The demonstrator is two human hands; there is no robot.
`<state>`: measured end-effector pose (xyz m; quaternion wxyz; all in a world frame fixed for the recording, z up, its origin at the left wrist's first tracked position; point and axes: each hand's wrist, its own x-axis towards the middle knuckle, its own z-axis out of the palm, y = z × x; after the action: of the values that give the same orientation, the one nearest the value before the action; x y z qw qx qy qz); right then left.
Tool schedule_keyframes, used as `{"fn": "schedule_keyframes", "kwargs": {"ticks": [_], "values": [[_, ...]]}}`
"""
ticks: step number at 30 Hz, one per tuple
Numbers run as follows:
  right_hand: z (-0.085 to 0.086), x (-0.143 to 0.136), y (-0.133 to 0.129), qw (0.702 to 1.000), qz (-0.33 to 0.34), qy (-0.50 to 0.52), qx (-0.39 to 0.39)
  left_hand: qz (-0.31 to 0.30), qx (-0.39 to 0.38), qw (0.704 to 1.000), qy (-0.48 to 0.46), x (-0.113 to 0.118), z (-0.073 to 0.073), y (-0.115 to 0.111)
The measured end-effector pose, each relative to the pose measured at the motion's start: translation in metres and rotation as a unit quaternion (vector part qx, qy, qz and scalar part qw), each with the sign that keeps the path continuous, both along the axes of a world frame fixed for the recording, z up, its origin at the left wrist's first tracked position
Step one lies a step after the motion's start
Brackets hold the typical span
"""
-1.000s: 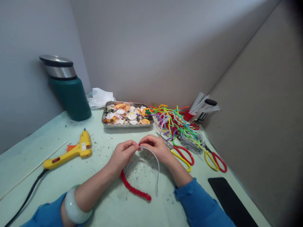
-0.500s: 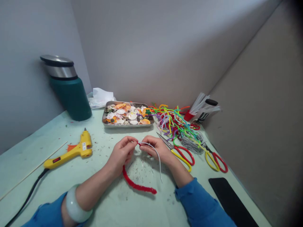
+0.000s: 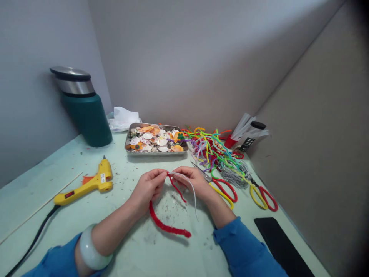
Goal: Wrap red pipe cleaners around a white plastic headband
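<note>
My left hand (image 3: 150, 186) is closed in a pinch on a red pipe cleaner (image 3: 165, 226), whose thick fuzzy length curves out below the palm above the table. From the same fingertips a thinner red strand (image 3: 177, 188) hangs down between the hands. A thin white wire (image 3: 192, 187) starts at the pinch, arcs over my right hand (image 3: 191, 181) and droops past it with a free end. My right fingers are bent and closed on the wire close to the left fingertips; the exact contact is partly hidden.
A metal tray (image 3: 155, 154) of shells stands behind the hands, beside tangled coloured pipe cleaners (image 3: 215, 148). Two scissors (image 3: 225, 190) lie to the right, near a black flat object (image 3: 281, 246). On the left are a yellow glue gun (image 3: 86, 188), a thin stick (image 3: 43, 206) and a green bottle (image 3: 85, 115).
The thin red strand, earlier mostly hidden at the right fingers, now hangs down in the gap between the hands. Both hands have stayed almost in place.
</note>
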<state>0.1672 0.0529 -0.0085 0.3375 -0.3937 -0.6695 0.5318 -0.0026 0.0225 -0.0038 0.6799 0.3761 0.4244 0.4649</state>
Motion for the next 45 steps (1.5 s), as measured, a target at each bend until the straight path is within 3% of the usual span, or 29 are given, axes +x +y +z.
{"fn": "schedule_keyframes", "kwargs": {"ticks": [5, 10, 19, 29, 40, 45], "values": [[-0.005, -0.004, 0.0, 0.994, -0.01, -0.031, 0.104, -0.017, -0.012, 1.0, -0.007, 0.0, -0.002, 0.0], [-0.008, -0.005, -0.001, 0.987, -0.019, -0.06, 0.149, -0.048, -0.034, 0.997, -0.042, -0.003, -0.005, 0.002], [-0.011, -0.002, 0.001, 0.983, -0.024, -0.068, 0.166, -0.053, -0.042, 0.996, -0.058, -0.003, -0.005, 0.001], [-0.003, -0.004, -0.003, 0.986, -0.033, -0.072, 0.147, -0.052, -0.023, 0.998, 0.036, 0.0, -0.003, 0.001], [-0.008, -0.009, -0.005, 0.994, -0.039, -0.027, 0.094, -0.04, -0.007, 0.999, 0.032, 0.004, -0.001, -0.003], [-0.009, -0.012, -0.006, 0.992, -0.042, -0.051, 0.111, -0.041, 0.009, 0.997, 0.065, 0.005, 0.002, -0.005]]}}
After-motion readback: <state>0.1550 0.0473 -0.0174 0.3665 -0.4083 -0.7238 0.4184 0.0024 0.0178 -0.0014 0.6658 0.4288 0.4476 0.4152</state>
